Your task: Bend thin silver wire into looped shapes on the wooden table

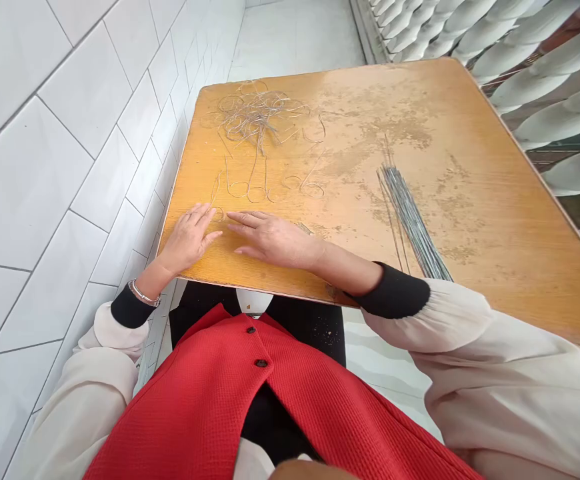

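— Orange worn-veneer table (475, 153) is filling the middle of the view. What are the hands doing at its near edge?

— Both are lying flat and open, palms down. The left hand (187, 237), wearing a silver bangle (143, 293) at the wrist, is resting near the table's left edge with its fingers spread. The right hand (273, 239) is reaching in from the right, its fingertips pointing toward the left hand. Neither grip is closing on anything that I can see.

— What's lying nearest them?

— A small loop of thin pale wire (218, 214) is sitting just beside the left hand's fingertips, though I can't tell whether they're touching it. Farther across the table, a row of bent thin pale wire pieces (265, 188) is stretching toward the middle, and a tangled heap of thin pale wire (255, 113) is sitting near the far left corner.

— And on the table's right side?

— A bundle of straight grey metal rods (413, 220) is lying there, its lower end nearing the near edge.

— How's the wire handling?

— It's looking light and springy, and it's snagging in the heap, so I'd be pinching single strands by a free end. The rods are looking stiffer, and I'd be taking them around the bundle's middle.
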### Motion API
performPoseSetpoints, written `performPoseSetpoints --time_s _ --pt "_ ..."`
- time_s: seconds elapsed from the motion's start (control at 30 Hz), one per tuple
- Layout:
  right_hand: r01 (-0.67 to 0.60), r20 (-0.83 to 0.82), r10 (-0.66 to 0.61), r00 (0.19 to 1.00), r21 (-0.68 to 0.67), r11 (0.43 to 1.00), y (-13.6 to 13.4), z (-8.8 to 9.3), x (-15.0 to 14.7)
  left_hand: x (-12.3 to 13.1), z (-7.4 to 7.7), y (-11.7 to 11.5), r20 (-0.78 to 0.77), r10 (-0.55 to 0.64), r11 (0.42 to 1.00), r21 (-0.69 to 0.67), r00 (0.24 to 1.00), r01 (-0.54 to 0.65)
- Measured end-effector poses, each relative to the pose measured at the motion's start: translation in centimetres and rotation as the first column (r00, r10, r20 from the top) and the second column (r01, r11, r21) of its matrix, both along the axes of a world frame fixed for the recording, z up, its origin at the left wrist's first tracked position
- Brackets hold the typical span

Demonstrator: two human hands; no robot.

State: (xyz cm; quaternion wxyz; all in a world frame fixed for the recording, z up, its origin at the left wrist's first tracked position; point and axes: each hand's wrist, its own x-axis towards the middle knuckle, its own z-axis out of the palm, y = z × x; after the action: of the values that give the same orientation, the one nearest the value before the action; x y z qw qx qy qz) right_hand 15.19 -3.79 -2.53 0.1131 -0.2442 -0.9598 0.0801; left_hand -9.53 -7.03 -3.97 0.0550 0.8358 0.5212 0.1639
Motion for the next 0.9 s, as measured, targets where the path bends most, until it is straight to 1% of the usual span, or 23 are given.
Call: performPoseSetpoints --time_s 0.07,0.1,0.13,0.17,0.2,0.23,0.27,0.3,0.33,0.37,0.4,0.43,0.47,0.53,0.57,0.63,0.7,0.83,0.87,0.9 --pt "0.132 -0.001 -0.133 0.991 -0.049 0.99 -1.1 1.1 1.6 -0.4 0.4 -0.2 0.037 -0.023 0.997 0.075 0.999 0.02" --pt "0.231 -0.014 -0.232 0.973 -0.073 0.97 -1.5 1.6 2.9 -0.6 0.7 -0.4 0.061 -0.028 0.992 0.124 0.998 0.02" --pt "0.35 -0.035 -0.354 0.935 -0.087 0.933 -1.8 2.0 4.5 -0.7 0.9 -0.5 0.085 -0.033 0.984 0.176 0.996 0.018" --pt "0.487 -0.062 -0.493 0.868 -0.086 0.869 -2.1 2.3 6.3 -0.8 1.1 -0.6 0.103 -0.037 0.977 0.214 0.994 0.014" --pt "0.62 -0.084 -0.624 0.777 -0.067 0.781 -2.3 2.4 8.4 -0.9 1.3 -0.7 0.121 -0.039 0.971 0.239 0.992 0.009" --pt "0.736 -0.092 -0.736 0.671 -0.041 0.676 -2.4 2.4 10.5 -0.8 1.4 -0.7 0.136 -0.051 0.968 0.252 0.989 0.016" --pt "0.822 -0.076 -0.821 0.565 -0.025 0.568 -2.5 2.2 12.6 -0.6 1.5 -0.7 0.146 -0.075 0.965 0.259 0.986 0.035" --pt "0.882 -0.04 -0.882 0.47 -0.014 0.47 -2.5 1.9 14.4 -0.3 1.6 -0.7 0.148 -0.1 0.963 0.261 0.984 0.059" --pt "0.917 0.007 -0.917 0.398 -0.006 0.398 -2.5 1.5 16.0 0.1 1.6 -0.6 0.143 -0.126 0.963 0.257 0.982 0.086" --pt "0.937 0.046 -0.936 0.349 0.002 0.35 -2.4 1.1 17.1 0.6 1.7 -0.6 0.133 -0.149 0.962 0.248 0.98 0.112" --pt "0.944 0.071 -0.942 0.329 0.012 0.33 -2.3 0.6 17.8 1.1 1.7 -0.6 0.118 -0.167 0.962 0.236 0.979 0.135" --pt "0.947 0.084 -0.944 0.318 0.023 0.321 -2.1 0.2 18.1 1.6 1.7 -0.6 0.101 -0.179 0.963 0.223 0.979 0.153" --pt "0.945 0.104 -0.941 0.321 0.03 0.325 -2.0 -0.1 18.1 2.1 1.8 -0.7 0.087 -0.187 0.964 0.209 0.979 0.166" --pt "0.934 0.163 -0.925 0.344 0.042 0.355 -1.8 -0.4 17.4 2.9 1.8 -0.8 0.062 -0.197 0.965 0.186 0.978 0.183" --pt "0.924 0.204 -0.909 0.362 0.047 0.379 -1.8 -0.3 17.0 3.2 1.9 -0.9 0.054 -0.203 0.966 0.174 0.978 0.19" --pt "0.909 0.235 -0.891 0.387 0.067 0.412 -1.7 0.0 16.3 3.5 1.9 -1.0 0.036 -0.206 0.969 0.145 0.978 0.199" --pt "0.883 0.251 -0.863 0.438 0.057 0.465 -1.7 0.6 15.9 3.6 1.9 -1.1 0.022 -0.2 0.972 0.127 0.98 0.196" --pt "0.89 0.31 -0.85 0.427 0.024 0.455 -1.1 1.5 15.8 3.7 2.1 -1.1 -0.014 -0.182 0.98 0.078 0.983 0.183" --pt "0.886 0.32 -0.842 0.435 0.013 0.463 -0.9 1.6 15.9 3.7 2.1 -1.2 -0.019 -0.182 0.981 0.065 0.983 0.183" --pt "0.868 0.28 -0.834 0.475 0.008 0.496 -0.7 1.6 16.0 3.8 2.2 -1.2 -0.02 -0.185 0.981 0.053 0.983 0.186"
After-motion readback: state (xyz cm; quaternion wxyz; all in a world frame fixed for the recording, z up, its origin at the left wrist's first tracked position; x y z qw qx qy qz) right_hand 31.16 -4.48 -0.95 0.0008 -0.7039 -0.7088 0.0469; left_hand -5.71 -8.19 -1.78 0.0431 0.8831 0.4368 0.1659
